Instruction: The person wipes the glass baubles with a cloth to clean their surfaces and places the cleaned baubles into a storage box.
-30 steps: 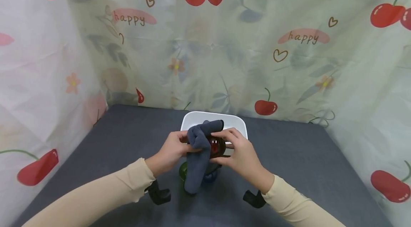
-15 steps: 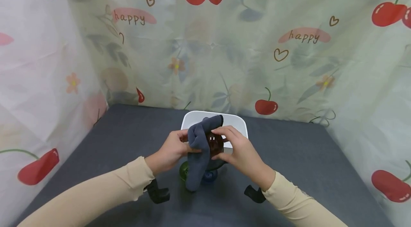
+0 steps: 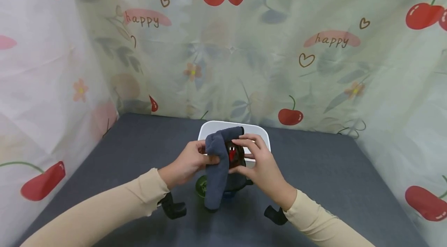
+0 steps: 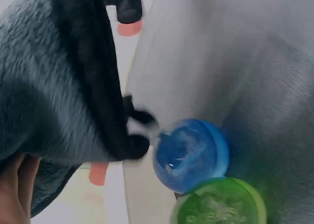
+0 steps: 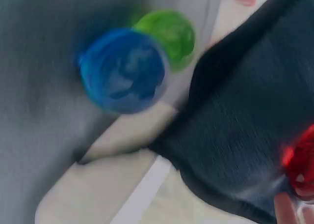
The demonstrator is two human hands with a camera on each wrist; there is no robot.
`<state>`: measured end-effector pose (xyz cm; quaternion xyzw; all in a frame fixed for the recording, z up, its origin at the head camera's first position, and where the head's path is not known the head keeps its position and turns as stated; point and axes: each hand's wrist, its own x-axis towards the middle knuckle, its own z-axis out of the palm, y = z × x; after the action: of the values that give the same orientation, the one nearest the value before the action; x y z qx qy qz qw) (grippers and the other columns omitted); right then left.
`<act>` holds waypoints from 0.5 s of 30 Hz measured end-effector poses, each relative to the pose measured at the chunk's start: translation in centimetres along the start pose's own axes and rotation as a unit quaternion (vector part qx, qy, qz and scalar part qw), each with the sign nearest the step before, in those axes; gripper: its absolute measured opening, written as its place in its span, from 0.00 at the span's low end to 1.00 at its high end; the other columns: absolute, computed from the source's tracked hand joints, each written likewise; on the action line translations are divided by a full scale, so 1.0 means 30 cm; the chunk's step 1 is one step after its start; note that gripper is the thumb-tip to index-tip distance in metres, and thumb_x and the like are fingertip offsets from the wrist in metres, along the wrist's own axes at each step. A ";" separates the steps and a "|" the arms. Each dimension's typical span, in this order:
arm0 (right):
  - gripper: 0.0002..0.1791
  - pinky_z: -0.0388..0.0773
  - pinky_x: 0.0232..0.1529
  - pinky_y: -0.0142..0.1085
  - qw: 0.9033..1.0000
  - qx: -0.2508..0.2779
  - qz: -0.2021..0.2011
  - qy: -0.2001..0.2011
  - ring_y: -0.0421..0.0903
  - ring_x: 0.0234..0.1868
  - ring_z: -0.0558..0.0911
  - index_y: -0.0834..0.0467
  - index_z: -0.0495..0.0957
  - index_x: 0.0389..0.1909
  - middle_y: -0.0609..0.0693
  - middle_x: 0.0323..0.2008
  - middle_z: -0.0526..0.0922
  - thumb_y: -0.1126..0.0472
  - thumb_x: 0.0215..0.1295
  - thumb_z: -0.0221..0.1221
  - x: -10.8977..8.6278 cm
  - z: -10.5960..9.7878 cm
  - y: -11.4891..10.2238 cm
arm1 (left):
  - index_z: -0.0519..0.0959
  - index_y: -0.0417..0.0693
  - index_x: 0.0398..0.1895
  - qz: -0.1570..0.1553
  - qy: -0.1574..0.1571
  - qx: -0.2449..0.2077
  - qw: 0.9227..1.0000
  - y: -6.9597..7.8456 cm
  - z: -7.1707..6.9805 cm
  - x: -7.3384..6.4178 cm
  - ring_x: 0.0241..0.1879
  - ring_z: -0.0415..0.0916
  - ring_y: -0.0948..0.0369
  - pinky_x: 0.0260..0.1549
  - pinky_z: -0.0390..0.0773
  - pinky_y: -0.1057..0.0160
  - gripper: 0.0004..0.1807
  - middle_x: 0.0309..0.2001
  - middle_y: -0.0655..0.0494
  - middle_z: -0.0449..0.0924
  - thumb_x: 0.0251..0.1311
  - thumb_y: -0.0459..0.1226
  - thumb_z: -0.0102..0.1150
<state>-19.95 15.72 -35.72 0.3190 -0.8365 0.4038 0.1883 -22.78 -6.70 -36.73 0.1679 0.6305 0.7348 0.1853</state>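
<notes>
Over the middle of the dark table (image 3: 314,177), just in front of a white tub (image 3: 258,130), a person holds a grey-blue cloth (image 3: 216,173) and a red cup (image 3: 235,155) up together. The left hand (image 3: 188,161) pinches the cloth between its thumb, in front, and the fingers behind, and a long fold hangs down from there. The right hand (image 3: 262,163) has thumb below and fingers above, pinching the red cup, which sits right against the cloth; whether any cloth goes inside it, I can't tell. From the head, the cup looks nearly black with one red glint, whereas the right wrist view gives its bright, see-through red, cut off by the edge. From above, the cloth hides most of what stands beneath, leaving a green cup (image 3: 200,186) peeking out on one side and a sliver of blue. Both wrist views reveal that sliver as a round blue cup (image 4: 189,153), close beside the green one. The left wrist view also brings out the cloth's fuzzy pile and black edging (image 4: 91,71).
</notes>
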 end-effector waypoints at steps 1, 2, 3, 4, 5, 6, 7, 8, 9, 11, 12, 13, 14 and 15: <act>0.39 0.82 0.46 0.36 1.000 -0.018 -0.006 0.001 0.47 0.55 0.78 0.55 0.73 0.59 0.51 0.54 0.74 0.63 0.41 0.76 0.000 -0.003 -0.001 | 0.74 0.29 0.56 0.000 0.003 -0.002 1.000 0.000 -0.001 0.001 0.32 0.80 0.64 0.36 0.82 0.63 0.23 0.41 0.56 0.84 0.56 0.25 0.61; 0.39 0.82 0.46 0.35 1.000 -0.020 -0.005 0.000 0.47 0.53 0.79 0.55 0.74 0.58 0.51 0.54 0.75 0.62 0.41 0.76 0.001 -0.007 -0.002 | 0.74 0.28 0.56 0.001 0.006 -0.004 1.000 0.001 -0.003 0.000 0.36 0.82 0.62 0.39 0.83 0.61 0.23 0.42 0.55 0.84 0.56 0.24 0.61; 0.39 0.82 0.46 0.34 1.000 -0.007 0.000 -0.003 0.46 0.51 0.81 0.55 0.74 0.58 0.51 0.52 0.76 0.62 0.40 0.76 0.002 -0.012 -0.003 | 0.74 0.28 0.55 0.002 0.013 -0.002 1.000 0.002 -0.003 -0.002 0.36 0.82 0.62 0.38 0.83 0.61 0.22 0.41 0.55 0.84 0.55 0.24 0.62; 0.39 0.82 0.46 0.33 1.000 0.016 0.013 -0.007 0.46 0.49 0.82 0.56 0.74 0.58 0.51 0.51 0.77 0.63 0.40 0.77 0.005 -0.016 -0.005 | 0.74 0.28 0.55 0.004 0.015 -0.005 1.000 0.001 -0.004 -0.002 0.39 0.83 0.60 0.39 0.83 0.60 0.22 0.41 0.55 0.84 0.55 0.23 0.62; 0.38 0.82 0.45 0.33 0.999 0.043 0.031 -0.010 0.45 0.47 0.83 0.56 0.74 0.58 0.52 0.51 0.77 0.63 0.40 0.76 0.007 -0.021 -0.004 | 0.75 0.28 0.53 0.004 0.021 -0.006 1.000 0.002 -0.003 -0.003 0.39 0.83 0.60 0.39 0.83 0.60 0.21 0.39 0.56 0.84 0.54 0.23 0.62; 0.38 0.82 0.45 0.33 0.996 0.070 0.053 -0.012 0.45 0.45 0.84 0.55 0.74 0.58 0.52 0.51 0.78 0.63 0.41 0.76 0.008 -0.025 -0.006 | 0.76 0.28 0.52 0.004 0.025 -0.008 1.000 0.002 -0.003 -0.003 0.38 0.83 0.60 0.38 0.84 0.60 0.20 0.38 0.57 0.84 0.54 0.23 0.62; 0.37 0.82 0.45 0.33 0.993 0.095 0.076 -0.013 0.45 0.44 0.85 0.54 0.74 0.58 0.52 0.51 0.78 0.63 0.42 0.76 0.010 -0.028 -0.008 | 0.77 0.29 0.50 0.004 0.027 -0.007 1.000 0.002 -0.003 -0.003 0.36 0.83 0.61 0.38 0.83 0.61 0.18 0.36 0.58 0.84 0.54 0.23 0.62; 0.37 0.82 0.44 0.33 0.988 0.117 0.098 -0.017 0.45 0.43 0.85 0.53 0.74 0.58 0.53 0.51 0.78 0.63 0.44 0.75 0.011 -0.029 -0.010 | 0.77 0.30 0.50 0.004 0.028 -0.006 1.000 0.003 -0.003 -0.002 0.33 0.81 0.62 0.37 0.83 0.61 0.17 0.34 0.59 0.83 0.54 0.23 0.62; 0.36 0.82 0.44 0.33 0.984 0.131 0.116 -0.021 0.45 0.42 0.85 0.52 0.73 0.59 0.53 0.51 0.78 0.63 0.45 0.75 0.011 -0.029 -0.011 | 0.77 0.30 0.50 0.003 0.027 -0.007 1.000 0.003 -0.003 -0.001 0.32 0.81 0.63 0.37 0.83 0.62 0.17 0.34 0.59 0.83 0.55 0.23 0.61; 0.36 0.82 0.44 0.33 0.981 0.135 0.132 -0.033 0.45 0.42 0.85 0.51 0.72 0.60 0.53 0.51 0.78 0.62 0.47 0.74 0.010 -0.029 -0.014 | 0.76 0.31 0.51 0.001 0.017 -0.003 1.000 0.002 -0.003 0.003 0.32 0.80 0.63 0.38 0.83 0.61 0.18 0.35 0.59 0.82 0.55 0.24 0.61; 0.36 0.83 0.44 0.34 0.984 0.123 0.125 -0.038 0.45 0.42 0.85 0.51 0.72 0.61 0.53 0.50 0.78 0.62 0.47 0.74 0.009 -0.027 -0.017 | 0.76 0.31 0.52 0.000 0.009 0.000 1.000 0.001 -0.002 0.005 0.33 0.80 0.63 0.38 0.82 0.61 0.19 0.36 0.58 0.81 0.55 0.24 0.60; 0.37 0.82 0.45 0.34 0.987 0.108 0.115 -0.042 0.46 0.43 0.85 0.51 0.72 0.61 0.53 0.50 0.78 0.62 0.47 0.74 0.008 -0.024 -0.017 | 0.75 0.31 0.53 -0.001 0.002 0.006 1.000 0.000 -0.002 0.007 0.34 0.80 0.62 0.39 0.82 0.60 0.20 0.38 0.57 0.81 0.55 0.25 0.60; 0.37 0.82 0.45 0.34 0.990 0.087 0.102 -0.044 0.46 0.45 0.85 0.52 0.73 0.61 0.52 0.51 0.79 0.62 0.46 0.74 0.007 -0.022 -0.018 | 0.75 0.31 0.54 -0.002 -0.004 0.009 1.000 -0.002 0.000 0.009 0.36 0.81 0.61 0.40 0.83 0.59 0.21 0.40 0.56 0.81 0.55 0.25 0.61; 0.37 0.82 0.46 0.33 0.994 0.056 0.083 -0.044 0.45 0.46 0.84 0.52 0.74 0.60 0.51 0.51 0.79 0.62 0.45 0.75 0.006 -0.020 -0.017 | 0.74 0.31 0.55 -0.002 -0.008 0.014 1.000 -0.003 0.001 0.011 0.40 0.82 0.60 0.42 0.83 0.58 0.22 0.43 0.54 0.81 0.55 0.25 0.62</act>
<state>-19.70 15.88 -34.97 0.2757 -0.8436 0.4502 0.0986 -23.05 -6.50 -36.80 0.1750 0.6392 0.7244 0.1896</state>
